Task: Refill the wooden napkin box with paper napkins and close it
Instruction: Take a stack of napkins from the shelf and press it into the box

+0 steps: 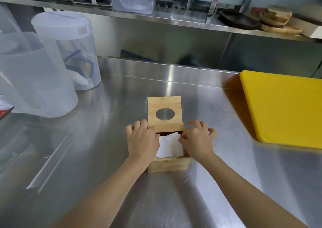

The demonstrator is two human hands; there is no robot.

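Note:
A small wooden napkin box (pixel 168 165) stands on the steel counter in front of me. Its hinged lid (pixel 164 104), with an oval hole, is tilted up and back. White paper napkins (pixel 170 146) lie inside the box, their top sheet showing between my hands. My left hand (pixel 142 139) rests on the box's left side, fingers curled over the napkins' left edge. On the right side, my right hand (pixel 197 140) has its thumb and forefinger pressing at the napkins' right edge, with the other fingers spread and raised.
A thick yellow cutting board (pixel 285 109) lies at the right. Two large translucent plastic containers (pixel 52 62) stand at the left. A clear acrylic piece (pixel 47 159) lies on the counter at left. A steel shelf above holds clear bins and wooden plates (pixel 277 21).

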